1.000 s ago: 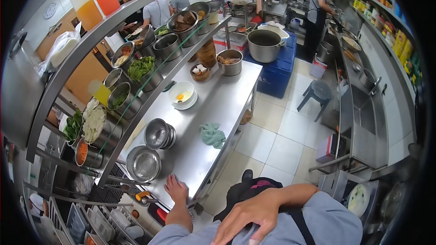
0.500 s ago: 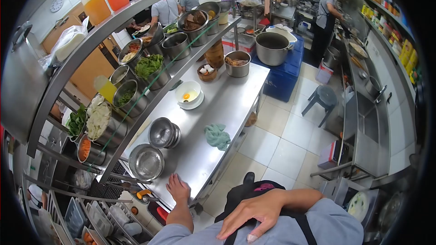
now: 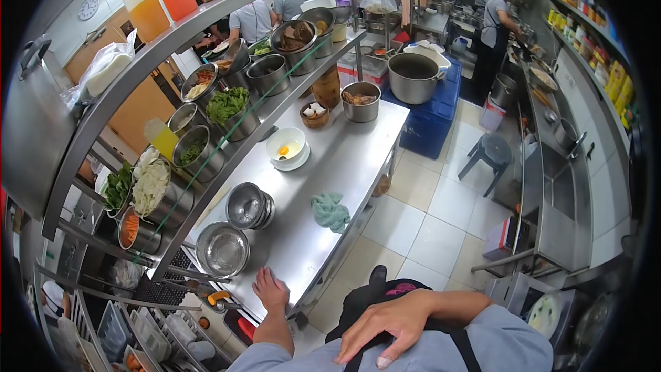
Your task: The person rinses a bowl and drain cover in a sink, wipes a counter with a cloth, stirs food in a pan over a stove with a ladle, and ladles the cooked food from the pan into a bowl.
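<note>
Head view: my left hand is palm-down on the near end of the steel counter, fingers straight and slightly spread, gripping nothing. My right hand lies across the front of my grey shirt, fingers loosely extended, thumb apart, no object in it. The counter runs away from me, under the shelf along its left side. Closest to my left hand: a wide steel bowl; just beyond it, stacked smaller steel bowls. Crumpled green cloth near the counter's right edge. Farther up: white bowl with a raw egg in it, small basket of white pieces, steel pot of brownish food. Shelf carries steel containers, one with leafy greens. Blue chest past the far end, large pot on top.
</note>
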`<move>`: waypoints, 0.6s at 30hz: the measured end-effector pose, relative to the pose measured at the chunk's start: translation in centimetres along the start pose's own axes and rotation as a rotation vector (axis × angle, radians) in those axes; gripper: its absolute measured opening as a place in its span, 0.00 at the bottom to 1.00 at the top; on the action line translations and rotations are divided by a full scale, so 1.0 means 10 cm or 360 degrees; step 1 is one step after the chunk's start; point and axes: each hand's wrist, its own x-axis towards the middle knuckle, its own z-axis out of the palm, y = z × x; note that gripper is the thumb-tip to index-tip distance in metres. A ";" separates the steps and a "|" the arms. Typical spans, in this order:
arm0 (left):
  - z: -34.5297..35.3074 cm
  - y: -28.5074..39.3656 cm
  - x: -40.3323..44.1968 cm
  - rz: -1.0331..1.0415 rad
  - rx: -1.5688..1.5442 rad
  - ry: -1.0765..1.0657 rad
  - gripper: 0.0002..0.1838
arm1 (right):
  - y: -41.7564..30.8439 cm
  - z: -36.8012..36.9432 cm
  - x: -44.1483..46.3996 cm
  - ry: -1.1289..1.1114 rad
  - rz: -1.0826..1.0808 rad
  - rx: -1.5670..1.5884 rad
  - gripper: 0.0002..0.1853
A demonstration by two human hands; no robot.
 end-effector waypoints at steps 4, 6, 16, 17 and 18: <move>0.00 0.00 0.00 -0.0006 0.0005 0.0000 0.31 | -0.07 -0.03 0.03 -0.0038 0.0170 -0.0075 0.29; 0.00 0.00 0.00 -0.0017 -0.0001 -0.0007 0.31 | -0.03 -0.01 0.00 -0.0028 0.0099 -0.0034 0.29; 0.07 -0.05 -0.02 0.0024 0.0003 0.0033 0.30 | 0.07 0.06 -0.07 0.0066 -0.0062 -0.0033 0.28; 0.10 -0.08 -0.01 0.0040 0.0027 0.0021 0.30 | 0.04 0.06 -0.05 0.0077 -0.0073 -0.0035 0.27; 0.03 -0.02 -0.02 0.0034 0.0031 0.0011 0.30 | 0.00 0.07 -0.04 0.0120 -0.0076 -0.0033 0.26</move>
